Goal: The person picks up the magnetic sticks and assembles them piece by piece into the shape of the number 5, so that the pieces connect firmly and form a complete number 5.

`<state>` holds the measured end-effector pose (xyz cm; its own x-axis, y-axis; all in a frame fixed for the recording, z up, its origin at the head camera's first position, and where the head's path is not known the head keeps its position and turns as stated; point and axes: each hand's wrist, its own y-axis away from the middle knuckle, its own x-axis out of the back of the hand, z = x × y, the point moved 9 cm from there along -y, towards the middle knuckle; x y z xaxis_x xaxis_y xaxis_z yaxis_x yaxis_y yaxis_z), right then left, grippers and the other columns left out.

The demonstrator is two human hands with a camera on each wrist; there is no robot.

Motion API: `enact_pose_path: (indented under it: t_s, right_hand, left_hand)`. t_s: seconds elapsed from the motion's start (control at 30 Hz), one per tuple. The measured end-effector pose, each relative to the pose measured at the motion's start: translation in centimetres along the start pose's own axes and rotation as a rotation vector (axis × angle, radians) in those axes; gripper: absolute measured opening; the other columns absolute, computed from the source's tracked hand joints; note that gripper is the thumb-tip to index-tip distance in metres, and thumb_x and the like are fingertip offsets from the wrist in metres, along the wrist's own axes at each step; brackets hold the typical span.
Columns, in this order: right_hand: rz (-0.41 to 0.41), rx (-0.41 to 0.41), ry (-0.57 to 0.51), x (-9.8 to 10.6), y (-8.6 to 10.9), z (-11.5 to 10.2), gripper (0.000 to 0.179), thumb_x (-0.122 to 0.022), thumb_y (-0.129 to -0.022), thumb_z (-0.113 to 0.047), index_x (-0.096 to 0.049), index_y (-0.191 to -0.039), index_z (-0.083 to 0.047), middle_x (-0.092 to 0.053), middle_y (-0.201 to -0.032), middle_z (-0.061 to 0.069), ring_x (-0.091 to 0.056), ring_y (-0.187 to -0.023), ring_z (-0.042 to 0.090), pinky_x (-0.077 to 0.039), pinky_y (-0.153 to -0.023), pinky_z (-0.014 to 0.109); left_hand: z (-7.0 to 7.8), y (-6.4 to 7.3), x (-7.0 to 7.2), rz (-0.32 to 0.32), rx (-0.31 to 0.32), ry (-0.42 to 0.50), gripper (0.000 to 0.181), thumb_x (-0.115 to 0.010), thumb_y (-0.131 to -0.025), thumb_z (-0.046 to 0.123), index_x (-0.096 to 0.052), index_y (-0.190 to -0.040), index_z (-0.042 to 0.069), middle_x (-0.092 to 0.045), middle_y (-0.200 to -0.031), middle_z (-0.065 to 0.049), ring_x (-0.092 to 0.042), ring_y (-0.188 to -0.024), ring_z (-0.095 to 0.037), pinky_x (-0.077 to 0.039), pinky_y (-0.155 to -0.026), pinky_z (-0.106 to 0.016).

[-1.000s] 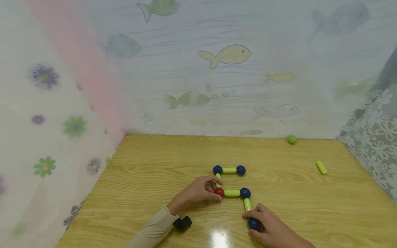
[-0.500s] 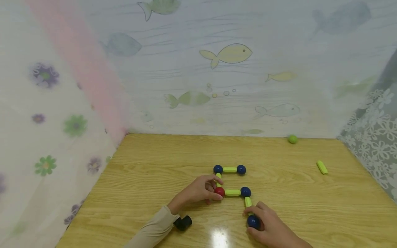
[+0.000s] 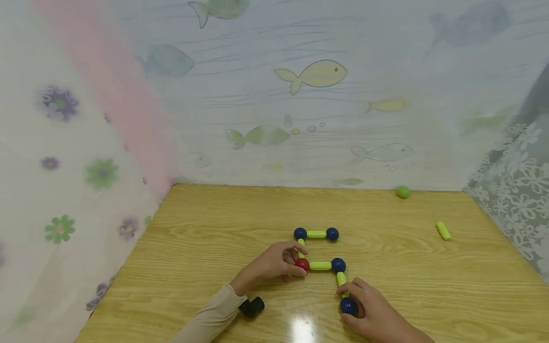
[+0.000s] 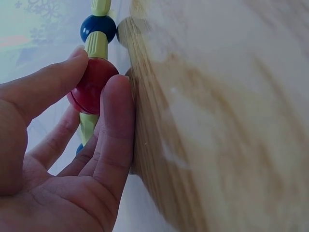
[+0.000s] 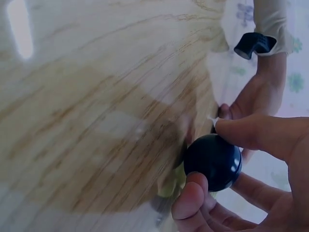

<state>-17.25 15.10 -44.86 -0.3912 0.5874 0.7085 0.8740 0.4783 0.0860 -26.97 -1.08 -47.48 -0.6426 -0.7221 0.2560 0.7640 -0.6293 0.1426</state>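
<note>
My left hand point(image 3: 274, 261) pinches a red ball point(image 4: 94, 86) between thumb and fingers. Yellow-green rods point(image 3: 320, 266) and dark blue balls point(image 3: 338, 265) join it in an S-shaped chain on the table. From the red ball one rod point(image 4: 97, 44) runs to the far corner ball point(image 3: 300, 233), which links by another rod to an end ball point(image 3: 332, 234). Near me, my right hand point(image 3: 373, 307) grips a blue ball point(image 5: 213, 162) at the lower end of the chain, its fingertips over the end of the last rod point(image 3: 340, 278).
A loose yellow-green rod point(image 3: 443, 231) lies on the right of the wooden table point(image 3: 206, 214). A green ball point(image 3: 403, 192) sits by the back edge. The left wrist carries a black device point(image 3: 251, 307). Fish-printed cloth point(image 3: 257, 95) hangs behind the table.
My right hand and its blue ball have shifted slightly away from me and a little to the left, with the last rod. My left hand stays on the red ball.
</note>
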Motion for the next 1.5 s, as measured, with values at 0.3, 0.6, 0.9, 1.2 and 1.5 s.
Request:
enact_pose_path:
  t_s: [0.3, 0.6, 0.9, 1.2, 1.5]
  right_hand:
    - [-0.018, 0.043, 0.007, 0.1, -0.2, -0.1, 0.035, -0.072, -0.084, -0.029, -0.061, -0.114, -0.015, -0.047, -0.091, -0.004, -0.044, -0.071, 0.004, -0.04, -0.055, 0.02]
    - [-0.023, 0.076, -0.023, 0.2, 0.0, -0.1, 0.036, -0.071, -0.086, -0.033, -0.061, -0.116, -0.015, -0.049, -0.092, -0.003, -0.044, -0.069, 0.004, -0.042, -0.055, 0.02]
    - [-0.084, 0.106, -0.105, 1.2, 0.7, 0.4, 0.041, -0.068, -0.089, -0.032, -0.055, -0.122, -0.011, -0.053, -0.101, 0.0, -0.051, -0.075, 0.005, -0.047, -0.057, 0.023]
    - [0.022, 0.158, -0.095, 4.9, 1.1, 1.3, 0.035, -0.066, -0.09, -0.02, -0.054, -0.119, -0.005, -0.057, -0.101, 0.008, -0.056, -0.077, 0.004, -0.049, -0.056, 0.025]
    - [0.266, 0.06, 0.04, 11.5, 1.8, 5.7, 0.029, -0.066, -0.089, -0.011, -0.058, -0.115, 0.0, -0.06, -0.098, 0.011, -0.057, -0.077, 0.005, -0.049, -0.057, 0.026]
  left_hand:
    - [-0.2, 0.0, 0.3, 0.003, 0.016, -0.001, 0.04, -0.078, -0.079, 0.014, -0.06, -0.116, 0.011, -0.057, -0.094, -0.01, -0.061, -0.069, -0.019, -0.056, -0.053, -0.037]
    - [-0.2, -0.1, 0.2, 0.0, 0.018, 0.006, 0.039, -0.077, -0.08, 0.013, -0.06, -0.116, 0.011, -0.057, -0.094, -0.01, -0.061, -0.066, -0.02, -0.056, -0.053, -0.038]
    - [0.0, -0.2, 0.2, -0.012, 0.017, 0.011, 0.04, -0.076, -0.081, 0.012, -0.059, -0.117, 0.009, -0.056, -0.095, -0.011, -0.061, -0.067, -0.02, -0.056, -0.054, -0.037]
    - [0.2, -0.3, 0.2, -0.014, 0.004, 0.012, 0.04, -0.075, -0.081, 0.009, -0.059, -0.117, 0.008, -0.056, -0.096, -0.011, -0.062, -0.071, -0.022, -0.056, -0.053, -0.038]
    - [0.1, -0.5, 0.0, -0.022, 0.005, 0.009, 0.039, -0.075, -0.081, 0.009, -0.059, -0.117, 0.006, -0.056, -0.096, -0.011, -0.062, -0.069, -0.021, -0.056, -0.053, -0.037]
